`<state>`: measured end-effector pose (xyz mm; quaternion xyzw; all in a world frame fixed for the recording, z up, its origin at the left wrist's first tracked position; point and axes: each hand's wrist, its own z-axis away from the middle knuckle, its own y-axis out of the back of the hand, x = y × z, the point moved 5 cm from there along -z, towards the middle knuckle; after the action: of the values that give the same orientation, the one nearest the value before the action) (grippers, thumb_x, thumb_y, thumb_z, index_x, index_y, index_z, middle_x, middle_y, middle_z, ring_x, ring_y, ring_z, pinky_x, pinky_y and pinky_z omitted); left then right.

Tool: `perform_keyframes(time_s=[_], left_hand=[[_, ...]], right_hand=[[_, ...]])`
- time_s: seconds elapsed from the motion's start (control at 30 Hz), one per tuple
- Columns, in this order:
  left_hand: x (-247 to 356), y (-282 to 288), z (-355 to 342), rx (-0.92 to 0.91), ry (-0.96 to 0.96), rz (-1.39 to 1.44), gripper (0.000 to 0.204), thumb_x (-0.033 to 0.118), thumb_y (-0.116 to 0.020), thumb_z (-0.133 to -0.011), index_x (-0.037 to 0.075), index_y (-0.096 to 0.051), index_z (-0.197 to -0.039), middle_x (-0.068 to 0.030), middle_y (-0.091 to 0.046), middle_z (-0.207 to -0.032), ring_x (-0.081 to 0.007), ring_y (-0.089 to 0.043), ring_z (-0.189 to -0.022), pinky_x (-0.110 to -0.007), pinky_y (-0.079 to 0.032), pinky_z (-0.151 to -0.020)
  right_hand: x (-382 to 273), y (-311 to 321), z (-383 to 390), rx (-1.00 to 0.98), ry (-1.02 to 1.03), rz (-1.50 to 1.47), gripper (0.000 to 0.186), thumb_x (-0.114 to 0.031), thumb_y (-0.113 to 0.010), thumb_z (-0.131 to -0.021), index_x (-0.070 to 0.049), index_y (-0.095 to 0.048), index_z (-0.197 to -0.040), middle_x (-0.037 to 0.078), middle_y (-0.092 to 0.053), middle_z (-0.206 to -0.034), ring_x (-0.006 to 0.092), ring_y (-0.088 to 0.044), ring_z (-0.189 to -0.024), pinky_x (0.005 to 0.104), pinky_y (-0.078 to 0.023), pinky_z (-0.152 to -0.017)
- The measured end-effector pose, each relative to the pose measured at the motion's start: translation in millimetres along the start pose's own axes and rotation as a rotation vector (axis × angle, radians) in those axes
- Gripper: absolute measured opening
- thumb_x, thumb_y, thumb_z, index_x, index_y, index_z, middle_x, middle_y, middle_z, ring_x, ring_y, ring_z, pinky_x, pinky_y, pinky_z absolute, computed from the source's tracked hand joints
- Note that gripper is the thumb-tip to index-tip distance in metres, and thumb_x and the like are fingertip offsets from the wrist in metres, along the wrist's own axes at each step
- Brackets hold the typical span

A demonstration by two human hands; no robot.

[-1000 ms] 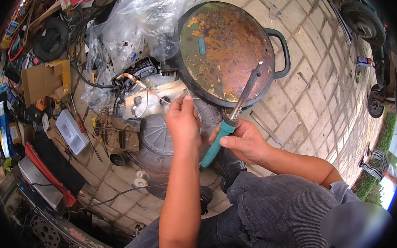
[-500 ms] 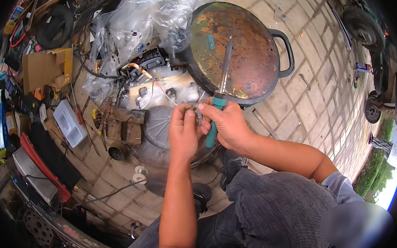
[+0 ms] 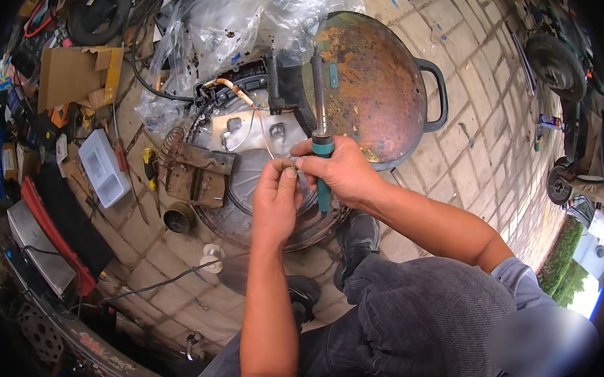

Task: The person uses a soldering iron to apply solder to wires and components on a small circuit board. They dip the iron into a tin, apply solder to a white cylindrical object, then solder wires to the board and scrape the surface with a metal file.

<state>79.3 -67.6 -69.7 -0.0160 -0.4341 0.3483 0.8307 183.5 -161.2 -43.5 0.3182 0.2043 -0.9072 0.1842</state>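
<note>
One small pinch, worked from both sides

Over the past second the left hand and right hand have come together, meeting just left of the near edge of the rust-stained round lid. Left thumb and forefinger press narrowly, beside the right thumb tip, on a small piece too tiny to identify. A thin wire runs to the left fingertips from the round metal base left of the lid; whether its end is what they pinch, I cannot tell. The right fingers also wrap the green-handled soldering iron. Likely the fingers are preparing the join, heat held aside.

The soldering iron, slanted across the lid a second ago, has swung round: its long axis now runs almost straight away from the person, tip end far, along the lid's left edge. Whether it touches the lid is unclear.
</note>
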Motion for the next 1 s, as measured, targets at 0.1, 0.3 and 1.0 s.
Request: perform_keyframes(time_s=[0.1, 0.3, 1.0], left_hand=[[-3.2, 3.0, -2.1, -0.018, -0.007, -0.007, 0.013, 0.017, -0.051, -0.109, 0.005, -0.055, -0.112, -0.0027, -0.061, -0.084, -0.0035, -0.042, -0.057, -0.019, -0.032, -0.049], [-0.9, 4.6, -3.9, -0.058, 0.001, 0.015, 0.013, 0.017, -0.052, -0.108, 0.006, -0.056, -0.111, -0.0017, -0.061, -0.086, -0.0033, -0.044, -0.061, -0.019, -0.034, -0.051], [0.8, 7.7, -15.2, 0.371, -0.026, -0.408, 0.024, 0.020, -0.060, -0.101, -0.003, -0.065, -0.105, -0.0058, -0.065, -0.076, -0.0129, -0.058, -0.067, -0.030, -0.047, -0.062]], right_hand=[[-0.8, 0.7, 0.2, -0.022, -0.021, 0.015, 0.023, -0.005, -0.071, -0.090, 0.009, -0.067, -0.107, 0.007, -0.065, -0.076, 0.0135, -0.061, -0.065, 0.0289, -0.051, -0.059], [-5.6, 1.3, -3.5, -0.092, -0.014, 0.073, 0.010, -0.005, -0.069, -0.091, 0.005, -0.069, -0.093, 0.007, -0.065, -0.071, 0.0138, -0.061, -0.063, 0.0303, -0.050, -0.058], [7.1, -2.9, 47.4, -0.246, -0.002, -0.037, 0.053, -0.011, -0.061, -0.101, 0.001, -0.039, -0.148, 0.007, -0.061, -0.102, 0.0135, -0.061, -0.090, 0.0305, -0.052, -0.077]])
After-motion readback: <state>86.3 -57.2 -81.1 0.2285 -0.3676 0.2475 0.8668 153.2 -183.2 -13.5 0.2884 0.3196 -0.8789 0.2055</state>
